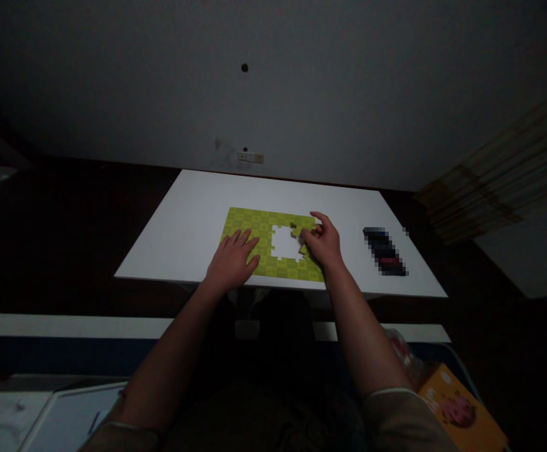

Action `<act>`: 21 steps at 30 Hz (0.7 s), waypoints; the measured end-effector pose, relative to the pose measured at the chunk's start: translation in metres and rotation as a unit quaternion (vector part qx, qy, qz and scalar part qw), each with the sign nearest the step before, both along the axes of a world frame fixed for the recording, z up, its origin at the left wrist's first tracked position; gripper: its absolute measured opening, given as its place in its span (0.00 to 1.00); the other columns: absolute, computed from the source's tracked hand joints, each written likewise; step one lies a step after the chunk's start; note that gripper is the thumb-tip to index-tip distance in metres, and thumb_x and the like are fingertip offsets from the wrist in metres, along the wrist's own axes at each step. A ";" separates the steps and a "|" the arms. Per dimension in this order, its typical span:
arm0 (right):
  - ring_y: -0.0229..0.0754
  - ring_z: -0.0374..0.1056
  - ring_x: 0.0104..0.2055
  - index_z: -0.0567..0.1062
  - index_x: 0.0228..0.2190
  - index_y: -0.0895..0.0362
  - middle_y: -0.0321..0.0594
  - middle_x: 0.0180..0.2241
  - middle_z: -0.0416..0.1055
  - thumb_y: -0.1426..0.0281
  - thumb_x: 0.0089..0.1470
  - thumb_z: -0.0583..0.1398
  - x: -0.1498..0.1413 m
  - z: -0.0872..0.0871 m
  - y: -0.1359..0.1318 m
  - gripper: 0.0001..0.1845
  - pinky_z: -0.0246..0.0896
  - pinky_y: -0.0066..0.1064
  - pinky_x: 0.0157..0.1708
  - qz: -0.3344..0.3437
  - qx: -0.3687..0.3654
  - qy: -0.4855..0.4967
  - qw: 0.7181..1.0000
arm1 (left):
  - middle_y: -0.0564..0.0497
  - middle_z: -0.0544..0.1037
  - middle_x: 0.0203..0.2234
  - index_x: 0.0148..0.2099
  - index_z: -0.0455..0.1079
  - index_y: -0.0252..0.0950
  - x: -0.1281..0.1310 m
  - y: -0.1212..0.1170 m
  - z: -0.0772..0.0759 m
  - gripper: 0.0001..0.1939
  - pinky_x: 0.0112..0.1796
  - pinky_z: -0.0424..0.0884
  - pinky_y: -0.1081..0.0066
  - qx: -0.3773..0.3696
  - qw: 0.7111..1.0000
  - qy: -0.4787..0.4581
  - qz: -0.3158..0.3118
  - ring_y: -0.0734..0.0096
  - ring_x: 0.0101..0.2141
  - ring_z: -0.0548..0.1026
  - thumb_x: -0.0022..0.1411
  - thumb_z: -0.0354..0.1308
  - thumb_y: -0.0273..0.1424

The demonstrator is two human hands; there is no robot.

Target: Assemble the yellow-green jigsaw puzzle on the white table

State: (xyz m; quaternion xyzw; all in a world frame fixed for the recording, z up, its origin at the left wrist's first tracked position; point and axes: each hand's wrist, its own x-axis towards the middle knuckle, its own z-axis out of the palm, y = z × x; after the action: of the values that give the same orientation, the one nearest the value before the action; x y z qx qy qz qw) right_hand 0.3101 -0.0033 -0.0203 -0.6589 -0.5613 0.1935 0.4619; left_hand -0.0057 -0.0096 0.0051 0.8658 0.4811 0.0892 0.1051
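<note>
Mostly joined, our flat yellow-green jigsaw puzzle point(263, 229) lay on the white rectangular worktop point(184, 220), its central gap unfilled; our left hand point(233, 261) spread across it, our right hand point(324, 242) pinching a green cardboard-like piece point(297, 231).

From where I stand, no text can be read. The white marking point(428, 395) on the orange box point(464, 413) is illegible.

Dark object point(385, 252) blurred at frame's right
The left hand point(233, 260) hid some green puzzle point(263, 235); bottom edge cropped an orange box point(464, 420).
</note>
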 end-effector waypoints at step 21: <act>0.41 0.64 0.27 0.84 0.41 0.54 0.31 0.24 0.70 0.53 0.46 0.72 -0.016 0.021 -0.009 0.23 0.64 0.37 0.32 0.083 -0.025 0.167 0.982 | 0.41 0.61 0.82 0.80 0.68 0.39 0.000 -0.002 0.001 0.32 0.79 0.55 0.40 0.007 1.000 0.000 0.002 0.41 0.81 0.59 0.82 0.52 0.43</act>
State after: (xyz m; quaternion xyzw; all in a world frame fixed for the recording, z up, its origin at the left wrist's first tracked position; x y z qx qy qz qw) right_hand 0.2943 -0.0122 0.0009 -0.5803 -0.5238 0.3523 0.5145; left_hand -0.0054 -0.0119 0.0064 0.8656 0.4821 0.0926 0.0992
